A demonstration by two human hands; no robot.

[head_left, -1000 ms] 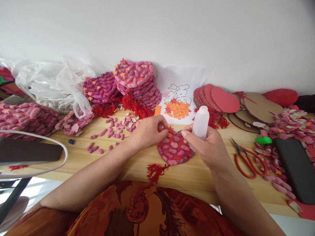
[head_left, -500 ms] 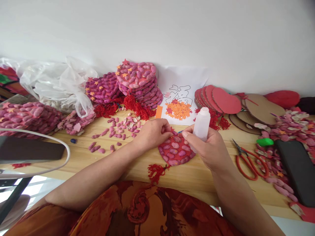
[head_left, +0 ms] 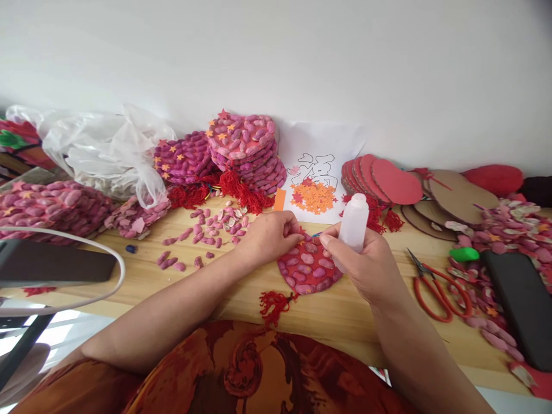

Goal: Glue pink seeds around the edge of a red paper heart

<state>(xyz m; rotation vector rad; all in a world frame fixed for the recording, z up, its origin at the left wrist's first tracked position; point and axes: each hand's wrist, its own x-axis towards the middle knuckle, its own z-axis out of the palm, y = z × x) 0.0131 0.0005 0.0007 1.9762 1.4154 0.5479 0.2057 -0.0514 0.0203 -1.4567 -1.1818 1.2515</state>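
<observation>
A heart-shaped red board covered with pink-dyed peanuts (head_left: 309, 267) lies on the table before me, a red yarn tassel (head_left: 275, 305) at its lower left. My left hand (head_left: 278, 233) is closed at the board's upper left edge, thumb and fingertips pinched on a small reddish-orange star (head_left: 301, 234). My fingers partly hide that star. In my right hand (head_left: 371, 259) is a white, translucent squeeze bottle (head_left: 354, 221), its pale end pointing up. The right thumb and fingertip reach the board's upper right edge, by a bit of blue cord (head_left: 317, 234).
Loose peanuts (head_left: 211, 227) lie to the left. Behind are stacked peanut boards (head_left: 244, 138), a paper sheet (head_left: 345, 138) with orange stars (head_left: 314, 196), and red heart-shaped cardboard pieces (head_left: 397, 181). Red-handled pliers (head_left: 440, 293) and a black phone (head_left: 517, 310) lie at right. A white cable (head_left: 118, 270) curves at left.
The whole view has shifted slightly downward and right in the picture. Both hands keep nearly the same pose over the board; the bottle stays in my right hand.
</observation>
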